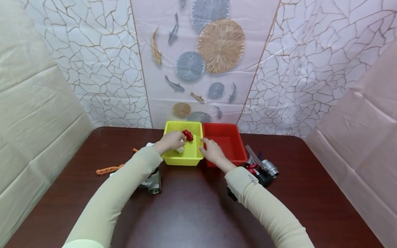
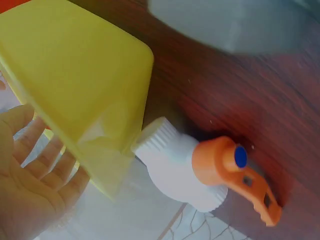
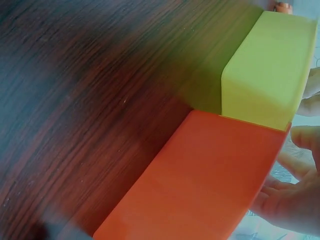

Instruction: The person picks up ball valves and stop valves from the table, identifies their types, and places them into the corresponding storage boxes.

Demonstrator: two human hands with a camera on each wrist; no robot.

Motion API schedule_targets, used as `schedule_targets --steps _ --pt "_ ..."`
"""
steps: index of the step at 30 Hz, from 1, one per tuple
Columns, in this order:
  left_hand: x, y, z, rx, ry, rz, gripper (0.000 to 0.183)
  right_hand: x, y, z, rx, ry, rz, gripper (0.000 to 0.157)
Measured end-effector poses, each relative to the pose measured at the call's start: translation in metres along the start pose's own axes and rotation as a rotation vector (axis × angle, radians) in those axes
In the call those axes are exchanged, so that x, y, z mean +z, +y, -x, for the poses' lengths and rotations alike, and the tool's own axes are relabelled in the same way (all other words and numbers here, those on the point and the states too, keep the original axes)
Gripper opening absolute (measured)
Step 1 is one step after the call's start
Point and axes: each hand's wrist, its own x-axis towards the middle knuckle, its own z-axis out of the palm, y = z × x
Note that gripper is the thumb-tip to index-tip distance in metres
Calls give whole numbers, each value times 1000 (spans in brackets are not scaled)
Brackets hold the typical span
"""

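Note:
My left hand (image 1: 171,140) reaches over the left part of the yellow bin (image 1: 183,161), its fingers loosely bent in the left wrist view. Just below its fingertips lies a small white piece (image 1: 180,150), partly covered; a red knob-like part (image 1: 187,135) lies beside it in the bin. My right hand (image 1: 214,151) hovers at the adjoining rims of the yellow bin and the red bin (image 1: 227,141), thumb and fingers spread apart. Whether its fingertips touch the rim is unclear. A white plastic valve with an orange handle (image 2: 227,162) lies beside the yellow bin.
Left of the bins, partly behind my left sleeve, are a metal valve (image 1: 154,182) and an orange handle (image 1: 108,169). To the right, a metal ball valve (image 1: 269,168) lies among red and black parts. A patterned cloth wall (image 1: 114,69) stands behind the dark wooden table (image 1: 192,213).

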Motion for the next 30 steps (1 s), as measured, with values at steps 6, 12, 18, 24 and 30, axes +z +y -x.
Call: schedule_targets --steps 6,12,18,24,30 --pt "-8 6 7 59 15 -45 26 -9 4 6 -21 8 -21 44" --pt "-13 11 21 123 73 -68 28 -15 6 13 -61 0 -38 41" --pt "-13 7 46 180 132 -62 29 -17 5 26 -155 8 -44 38" --pt "-11 5 66 205 148 3 28 -19 7 31 -229 16 -35 35" --pt "-16 -1 86 208 262 73 27 -20 11 37 -272 25 -52 35"
